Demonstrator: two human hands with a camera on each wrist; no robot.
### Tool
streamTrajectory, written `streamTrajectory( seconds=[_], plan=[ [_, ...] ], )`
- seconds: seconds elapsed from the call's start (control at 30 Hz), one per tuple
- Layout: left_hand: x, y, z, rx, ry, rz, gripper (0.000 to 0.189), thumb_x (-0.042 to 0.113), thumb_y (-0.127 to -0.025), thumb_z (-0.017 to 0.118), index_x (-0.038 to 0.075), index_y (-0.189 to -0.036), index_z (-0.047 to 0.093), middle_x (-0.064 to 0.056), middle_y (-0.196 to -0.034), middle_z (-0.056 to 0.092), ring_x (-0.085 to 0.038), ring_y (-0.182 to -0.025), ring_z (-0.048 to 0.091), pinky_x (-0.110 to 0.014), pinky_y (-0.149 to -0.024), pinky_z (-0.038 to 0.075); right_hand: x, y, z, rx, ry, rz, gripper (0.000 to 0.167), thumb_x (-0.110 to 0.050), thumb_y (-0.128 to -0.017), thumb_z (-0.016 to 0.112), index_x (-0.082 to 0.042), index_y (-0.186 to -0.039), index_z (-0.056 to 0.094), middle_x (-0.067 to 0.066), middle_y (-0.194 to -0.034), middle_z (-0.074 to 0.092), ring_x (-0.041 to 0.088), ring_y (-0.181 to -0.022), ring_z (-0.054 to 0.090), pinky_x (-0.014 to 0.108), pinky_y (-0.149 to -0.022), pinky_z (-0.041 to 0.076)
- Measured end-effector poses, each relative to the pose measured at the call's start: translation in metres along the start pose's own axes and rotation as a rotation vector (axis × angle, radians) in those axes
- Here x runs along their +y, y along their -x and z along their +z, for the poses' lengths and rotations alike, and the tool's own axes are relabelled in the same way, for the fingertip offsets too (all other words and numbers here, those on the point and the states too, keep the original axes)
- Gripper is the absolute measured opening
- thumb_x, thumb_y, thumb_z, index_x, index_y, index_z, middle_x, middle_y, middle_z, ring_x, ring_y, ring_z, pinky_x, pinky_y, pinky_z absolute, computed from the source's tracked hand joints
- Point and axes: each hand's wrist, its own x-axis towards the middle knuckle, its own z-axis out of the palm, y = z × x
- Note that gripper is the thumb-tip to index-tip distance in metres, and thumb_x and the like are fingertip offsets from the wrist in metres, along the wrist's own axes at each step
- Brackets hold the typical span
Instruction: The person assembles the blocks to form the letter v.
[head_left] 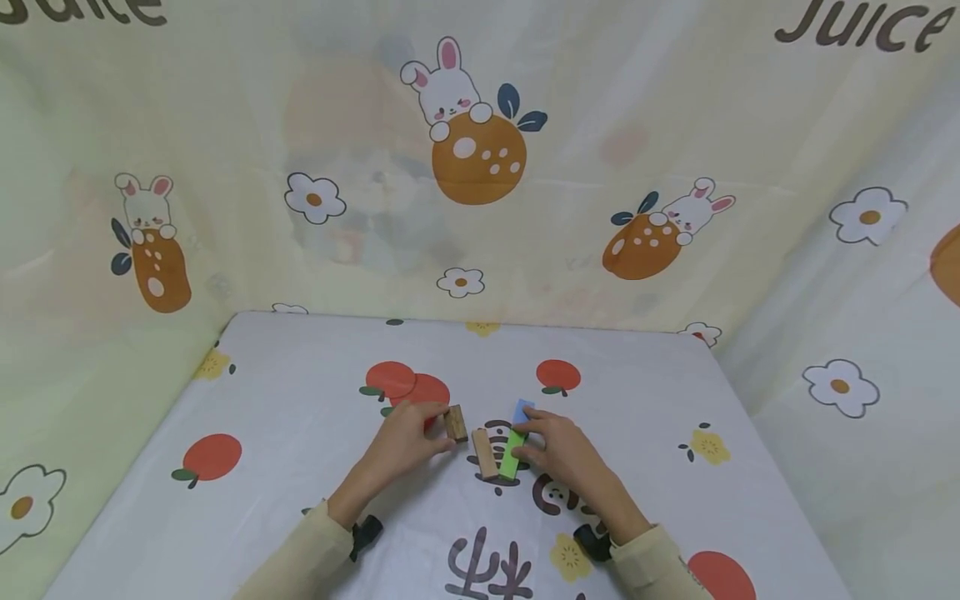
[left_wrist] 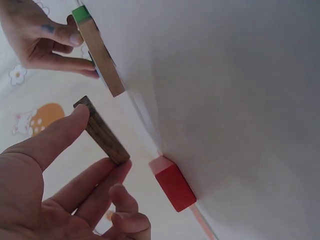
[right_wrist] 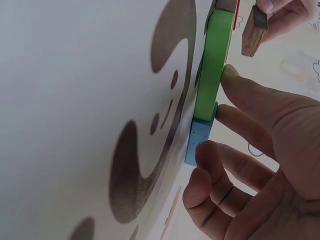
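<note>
My left hand (head_left: 405, 437) pinches a dark brown wooden block (left_wrist: 106, 136) by its ends, between thumb and fingers, above the tabletop. To its right, a light wooden block (head_left: 485, 454) lies slantwise beside a green block (head_left: 512, 454), their near ends close together. My right hand (head_left: 561, 446) holds the green block with thumb and index finger at its right side and far end. A blue block (right_wrist: 199, 137) sits against the far end of the green one, partly covered by my right fingers. A red block (left_wrist: 175, 184) shows in the left wrist view, beyond my left fingers.
The white tablecloth (head_left: 637, 417) carries printed apples, flowers and dark lettering. Behind the table hangs a pale curtain (head_left: 360, 267) with printed rabbits, and it continues along both sides. Dark wrist straps (head_left: 366, 536) sit by both sleeves.
</note>
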Motion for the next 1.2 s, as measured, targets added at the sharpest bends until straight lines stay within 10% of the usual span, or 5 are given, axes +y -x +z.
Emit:
streamTrajectory(
  seconds=[0.33,0.8,1.0,1.2],
  plan=[
    [0.004,-0.019,0.008,0.017,0.019,0.007,0.051,0.023,-0.084,0.09,0.009,-0.131,0.075,0.004,-0.064,0.033,-0.012,-0.064,0.035,-0.024,-0.057,0.025,0.0,-0.002,0.002,-0.005,0.015,-0.007,0.045,-0.03,-0.089,0.086,-0.015,-0.131,0.077,0.011,-0.159,0.056,0.039,-0.149,0.052,0.058,-0.12,0.044],
    [0.005,-0.038,0.017,-0.026,0.01,-0.005,0.049,0.024,-0.084,0.089,0.006,-0.127,0.077,0.001,-0.064,0.046,-0.017,-0.076,0.045,-0.031,-0.071,0.034,0.0,-0.001,0.002,0.002,0.009,-0.012,0.045,-0.031,-0.089,0.086,-0.015,-0.13,0.077,0.011,-0.159,0.057,0.038,-0.149,0.053,0.057,-0.119,0.045],
    [0.005,-0.042,0.019,-0.043,0.017,-0.022,0.047,0.023,-0.085,0.088,0.004,-0.127,0.077,-0.013,-0.119,0.079,-0.029,-0.113,0.067,-0.047,-0.099,0.053,-0.001,-0.001,0.001,0.002,0.001,-0.001,0.045,-0.031,-0.089,0.086,-0.015,-0.131,0.077,0.011,-0.16,0.056,0.037,-0.149,0.052,0.056,-0.12,0.045],
    [0.005,-0.042,0.02,-0.068,0.019,-0.015,0.048,0.022,-0.085,0.088,0.002,-0.127,0.076,-0.014,-0.127,0.077,-0.033,-0.122,0.067,-0.052,-0.107,0.053,-0.002,-0.001,0.0,0.006,0.01,-0.002,0.045,-0.03,-0.088,0.087,-0.015,-0.13,0.077,0.011,-0.159,0.057,0.038,-0.148,0.053,0.057,-0.119,0.045]
  ],
)
